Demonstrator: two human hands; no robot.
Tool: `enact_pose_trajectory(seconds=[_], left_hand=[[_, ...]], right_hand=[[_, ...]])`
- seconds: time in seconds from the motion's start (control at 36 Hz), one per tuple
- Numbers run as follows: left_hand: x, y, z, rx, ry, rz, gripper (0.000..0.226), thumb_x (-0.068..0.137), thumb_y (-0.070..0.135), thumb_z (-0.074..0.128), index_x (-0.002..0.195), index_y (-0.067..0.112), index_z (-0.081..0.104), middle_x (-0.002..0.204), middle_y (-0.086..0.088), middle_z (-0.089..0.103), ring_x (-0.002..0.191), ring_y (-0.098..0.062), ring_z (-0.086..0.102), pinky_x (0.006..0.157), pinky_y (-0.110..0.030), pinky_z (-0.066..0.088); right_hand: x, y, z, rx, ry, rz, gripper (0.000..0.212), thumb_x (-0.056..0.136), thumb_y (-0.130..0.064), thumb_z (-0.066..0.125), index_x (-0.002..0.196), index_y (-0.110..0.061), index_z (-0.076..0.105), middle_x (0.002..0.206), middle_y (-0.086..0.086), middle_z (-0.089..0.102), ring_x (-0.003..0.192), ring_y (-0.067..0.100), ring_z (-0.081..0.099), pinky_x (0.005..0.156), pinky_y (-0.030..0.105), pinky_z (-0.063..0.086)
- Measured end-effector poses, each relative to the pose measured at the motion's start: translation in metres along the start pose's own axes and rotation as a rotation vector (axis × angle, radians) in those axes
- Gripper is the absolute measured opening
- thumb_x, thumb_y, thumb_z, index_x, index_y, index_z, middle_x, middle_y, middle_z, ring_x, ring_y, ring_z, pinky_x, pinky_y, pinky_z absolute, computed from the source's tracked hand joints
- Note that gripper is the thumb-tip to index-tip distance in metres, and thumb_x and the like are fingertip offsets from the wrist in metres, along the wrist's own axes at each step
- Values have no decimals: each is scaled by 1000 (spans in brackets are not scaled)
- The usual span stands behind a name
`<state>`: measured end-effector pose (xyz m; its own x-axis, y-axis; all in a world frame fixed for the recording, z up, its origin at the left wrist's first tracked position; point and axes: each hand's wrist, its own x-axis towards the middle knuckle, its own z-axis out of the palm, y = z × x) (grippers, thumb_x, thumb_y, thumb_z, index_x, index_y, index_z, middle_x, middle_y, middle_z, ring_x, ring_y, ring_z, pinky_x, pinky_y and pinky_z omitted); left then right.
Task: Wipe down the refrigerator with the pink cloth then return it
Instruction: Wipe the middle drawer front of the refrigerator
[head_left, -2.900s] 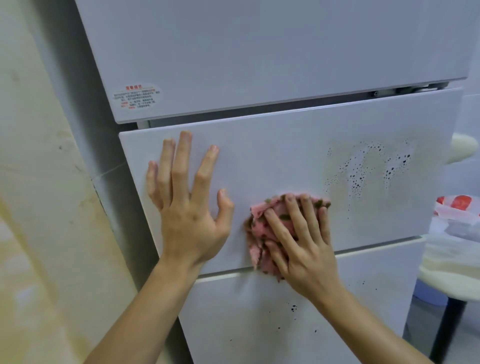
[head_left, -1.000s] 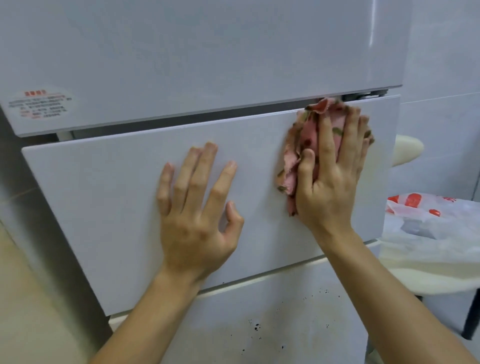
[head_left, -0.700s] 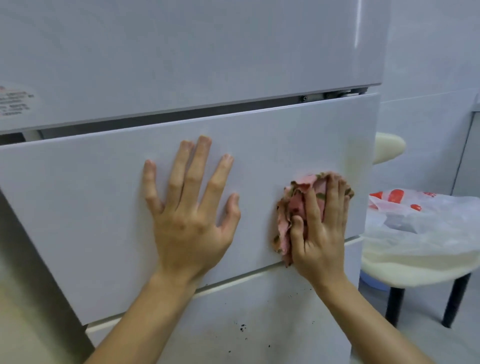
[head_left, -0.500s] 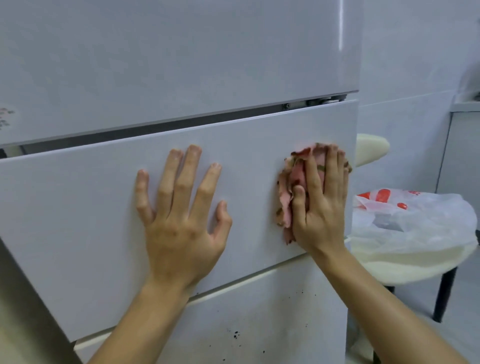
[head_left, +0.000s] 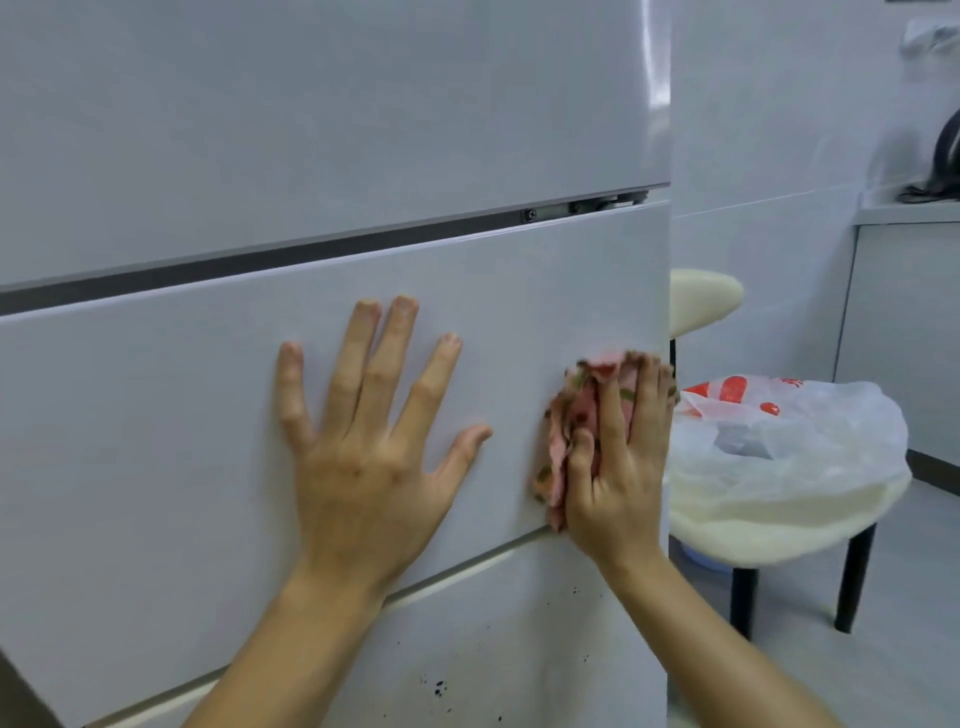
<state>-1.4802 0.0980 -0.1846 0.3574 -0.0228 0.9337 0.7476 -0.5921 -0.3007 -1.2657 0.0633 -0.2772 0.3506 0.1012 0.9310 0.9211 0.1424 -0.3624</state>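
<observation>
White tiled wall (head_left: 779, 104) closes the room at 1 o'clock, and the refrigerator (head_left: 156, 441) fills most of our view, from 9 o'clock across to past the middle. We see its upper door (head_left: 311, 104), a dark gap with a metal hinge (head_left: 582, 208) under it, the middle drawer front and the lower drawer front (head_left: 493, 623), which carries dark specks (head_left: 439, 688) near 6 o'clock. Our left grip (head_left: 363, 467) lies flat on the middle drawer front, fingers straight and spread wide, holding nothing. Our right grip (head_left: 618, 478), at 3 o'clock from the left one, presses the pink cloth (head_left: 576, 410) against the same front at its right edge, fingers straight and close together over the bunched fabric, thumb lying on it. Folds of the cloth show at 9 and 12 o'clock of that grip. Beyond the refrigerator's edge, at 4 o'clock, stands a cream-cushioned stool (head_left: 779, 525) on dark legs, with a white plastic bag (head_left: 795, 431) printed in red lying on it. A white desk (head_left: 909, 213) at 2 o'clock bears a dark object (head_left: 945, 156) that we cannot make out.
</observation>
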Motion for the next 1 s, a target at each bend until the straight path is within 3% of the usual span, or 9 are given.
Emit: enact_pose_trajectory(seconds=[0.17,0.31,0.39,0.53,0.58,0.69,0.78,0.86,1.0], left_hand=[[-3,-2,2,5,-5,10,64,98,55,66,150,21,57,166,-12,38,156,-32,32,123,-69,16],[-4,1,2,1,13,-1,61,98,54,67,149,21,59,165,-12,40,155,-32,35,123,-70,17],[-3,1,3,1,18,1,60,98,53,67,148,20,60,164,-13,41,154,-32,35,123,-70,17],[-4,1,2,-8,30,1,55,99,49,66,146,19,62,163,-13,43,153,-32,37,123,-69,17],[-4,2,1,-18,31,1,54,100,48,65,146,19,62,163,-12,43,154,-32,36,123,-68,17],[-3,1,0,-34,28,-3,52,101,42,64,148,20,59,164,-12,41,155,-31,34,124,-67,14],[-4,-1,-2,-51,19,2,50,102,39,62,148,20,60,165,-11,40,156,-31,33,125,-65,11],[-6,-4,-6,-100,11,14,45,103,41,62,141,17,66,163,-12,43,155,-31,35,126,-64,13],[-14,-12,-13,-137,-30,27,47,105,45,61,141,16,65,163,-11,42,155,-31,34,129,-57,13]], right_hand=[[20,10,-4,-27,-17,-63,54,109,-33,34,160,-15,32,169,26,20,159,44,12,128,62,12],[104,-5,-5,68,85,60,56,110,-36,34,162,-16,32,171,21,17,160,37,16,127,58,22],[134,-18,-4,126,132,187,60,106,-40,33,163,-22,32,172,15,21,158,29,26,125,48,31],[113,-13,-2,138,165,243,60,107,-42,32,165,-25,28,159,7,40,142,23,46,107,45,48],[93,-6,-3,141,165,286,61,106,-43,31,165,-24,27,148,9,46,129,24,53,101,37,47],[37,9,-4,109,112,383,61,107,-38,32,164,-19,24,138,11,46,122,32,54,100,45,48],[-7,24,-3,72,77,409,63,102,-11,47,161,-12,24,136,12,45,122,34,49,107,54,45],[-31,26,-4,89,69,413,63,96,-7,46,155,-19,28,128,1,42,117,24,47,107,43,42],[-13,12,-4,101,84,415,60,106,-33,30,161,-8,29,163,14,34,150,29,34,126,47,26]])
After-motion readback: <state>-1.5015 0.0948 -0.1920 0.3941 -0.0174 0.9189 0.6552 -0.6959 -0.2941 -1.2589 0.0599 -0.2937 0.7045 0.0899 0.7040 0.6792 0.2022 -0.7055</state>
